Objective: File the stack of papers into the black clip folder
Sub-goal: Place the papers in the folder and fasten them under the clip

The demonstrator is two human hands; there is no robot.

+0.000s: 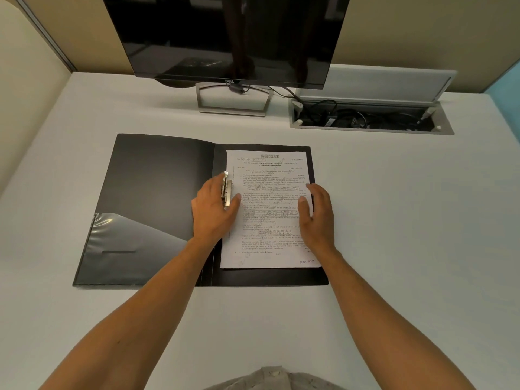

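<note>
The black clip folder [157, 209] lay open on the desk [408, 235], the stack of papers [270, 209] squared on its right leaf. The left hand [215, 209] pressed on the metal clip [227, 192] at the sheets' left margin, fingers together. The right hand [316, 212] lay flat and spread on the right edge, pinching nothing. Best practice: steady the sheets with the right hand while seating the clip. Whether the clip had latched was hidden under the left hand; the print was unreadable.
</note>
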